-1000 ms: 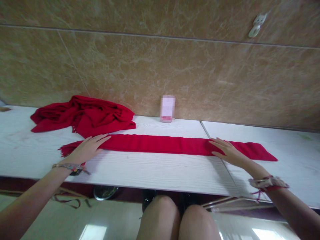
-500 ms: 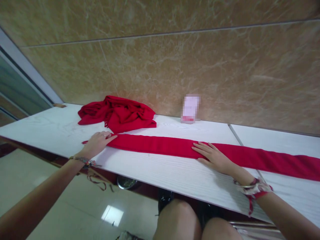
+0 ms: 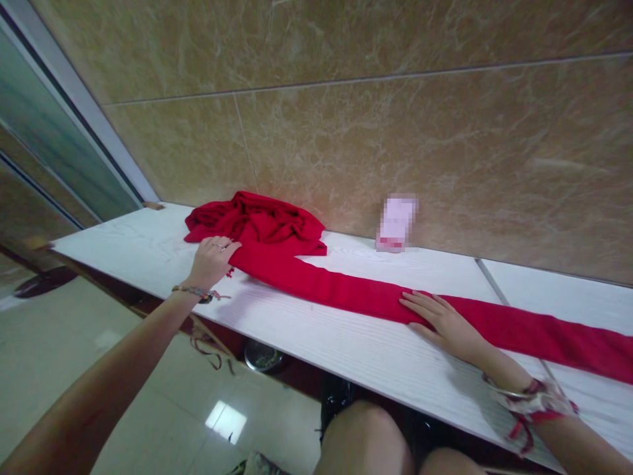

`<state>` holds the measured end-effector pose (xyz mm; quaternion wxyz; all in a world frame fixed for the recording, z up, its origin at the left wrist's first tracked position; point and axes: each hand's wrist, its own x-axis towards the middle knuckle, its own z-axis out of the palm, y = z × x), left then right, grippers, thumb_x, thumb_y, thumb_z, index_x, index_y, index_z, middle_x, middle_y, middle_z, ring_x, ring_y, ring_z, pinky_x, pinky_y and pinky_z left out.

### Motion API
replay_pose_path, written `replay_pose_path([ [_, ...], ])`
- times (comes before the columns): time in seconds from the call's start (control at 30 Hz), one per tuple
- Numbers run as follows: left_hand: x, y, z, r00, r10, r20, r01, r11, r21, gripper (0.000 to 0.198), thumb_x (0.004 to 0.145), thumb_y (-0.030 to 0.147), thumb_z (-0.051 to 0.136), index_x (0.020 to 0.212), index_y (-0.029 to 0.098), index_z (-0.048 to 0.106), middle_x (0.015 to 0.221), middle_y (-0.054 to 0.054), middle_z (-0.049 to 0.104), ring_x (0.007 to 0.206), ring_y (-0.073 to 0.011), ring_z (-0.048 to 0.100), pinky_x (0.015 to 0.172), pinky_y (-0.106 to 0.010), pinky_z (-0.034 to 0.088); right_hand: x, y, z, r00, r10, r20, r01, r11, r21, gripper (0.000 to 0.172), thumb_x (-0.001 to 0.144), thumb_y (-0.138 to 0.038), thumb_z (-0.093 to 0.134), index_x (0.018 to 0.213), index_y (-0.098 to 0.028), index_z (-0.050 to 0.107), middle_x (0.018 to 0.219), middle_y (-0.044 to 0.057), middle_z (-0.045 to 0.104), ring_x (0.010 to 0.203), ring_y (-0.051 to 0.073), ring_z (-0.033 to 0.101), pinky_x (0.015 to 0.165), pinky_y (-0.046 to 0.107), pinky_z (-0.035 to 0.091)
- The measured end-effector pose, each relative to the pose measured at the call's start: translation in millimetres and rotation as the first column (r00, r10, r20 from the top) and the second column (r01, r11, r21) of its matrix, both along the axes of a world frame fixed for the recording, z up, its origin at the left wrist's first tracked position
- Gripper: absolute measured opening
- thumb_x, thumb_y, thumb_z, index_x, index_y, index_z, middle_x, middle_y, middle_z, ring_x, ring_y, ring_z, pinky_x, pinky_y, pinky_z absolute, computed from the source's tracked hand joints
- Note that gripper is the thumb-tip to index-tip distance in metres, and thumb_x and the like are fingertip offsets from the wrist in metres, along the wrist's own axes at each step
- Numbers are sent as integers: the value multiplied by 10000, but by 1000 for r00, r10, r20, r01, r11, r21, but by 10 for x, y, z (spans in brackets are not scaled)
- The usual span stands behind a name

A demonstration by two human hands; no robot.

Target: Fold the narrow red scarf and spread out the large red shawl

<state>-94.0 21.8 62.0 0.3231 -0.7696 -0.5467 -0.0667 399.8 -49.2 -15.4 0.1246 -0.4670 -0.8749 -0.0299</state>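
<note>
A long red scarf [image 3: 346, 293], folded into a narrow band, stretches across the white table [image 3: 316, 336] from left to right. My left hand [image 3: 211, 259] is closed around the scarf's left end, lifted a little off the tabletop. Fingers spread, my right hand [image 3: 442, 321] lies flat on the middle of the band and presses it down. Both wrists wear bracelets.
A crumpled heap of red cloth [image 3: 257, 221] lies at the back left against the marble wall. A small pink blurred card [image 3: 396, 223] stands by the wall. A seam [image 3: 489, 280] splits the tabletop at the right. My knees show below the table's front edge.
The view has swung left. My left hand went from lying flat on the scarf's end to gripping and raising it. My right hand slid left along the band toward its middle.
</note>
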Motion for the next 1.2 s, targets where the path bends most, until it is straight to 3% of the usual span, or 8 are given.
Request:
replay_pose_path([
  [0.07,-35,-23,-25,999,-22,-34,22,1000,5,365,787,78,351,1015,165,623,895,-115,618,900,-256,547,782,-390,411,0,-2,0,1000,-1,-1,1,1000,0,454,870,-443,364,1261,-243,481,1309,74,483,1215,257,421,982,498,353],
  [0.2,-221,-96,-258,980,-138,-145,100,964,-246,369,762,29,358,954,164,643,884,-112,624,867,-230,566,761,-354,427,1,-3,-5,1000,1,1,-1,1000,-2,464,873,-438,359,1260,-214,483,1308,84,481,1213,267,421,978,518,352],
  [0.3,-389,-114,-337,987,-64,-145,21,960,-278,413,733,5,363,1024,142,622,944,-128,609,914,-239,561,779,-347,426,4,-2,-14,1000,5,-13,-5,1000,8,456,868,-433,373,1261,-229,482,1308,80,481,1212,268,422,974,522,356],
  [0.4,-477,-94,-268,993,13,-119,-48,955,-292,506,672,0,406,1138,120,563,1060,-151,570,997,-264,532,812,-354,423,8,-1,-23,1000,7,-18,-6,1000,19,450,865,-432,382,1262,-244,480,1309,77,481,1210,268,425,973,518,361],
  [0.6,-275,-113,-180,986,-169,-7,149,888,-436,555,725,190,505,1276,179,438,1309,-117,433,1201,-245,387,981,-365,329,4,15,-33,1000,13,-21,-12,999,47,433,861,-427,393,1241,-249,503,1284,81,508,1191,277,447,964,517,377],
  [0.77,-140,-101,-276,971,-234,41,222,831,-511,381,878,261,378,1233,190,498,1274,-94,507,1089,-180,513,962,-318,360,-176,83,44,994,111,-12,-109,988,114,390,873,-362,405,1200,-199,542,1261,102,528,1156,259,484,958,471,410],
  [0.97,-226,-58,-355,970,-241,-12,203,838,-506,396,911,200,312,1286,190,438,1331,-92,458,1075,-155,542,932,-289,383,-480,138,151,968,235,92,-247,957,151,377,836,-131,396,1172,-166,564,1157,108,605,1049,220,572,895,377,486],
  [1.2,-255,-97,-316,964,-231,-134,167,913,-374,428,889,114,315,1280,226,447,1334,-60,458,1252,-177,373,1000,-358,297,-415,104,131,983,181,-14,-177,972,155,445,844,-78,330,1246,-182,492,1166,96,601,1043,202,580,862,364,515],
])
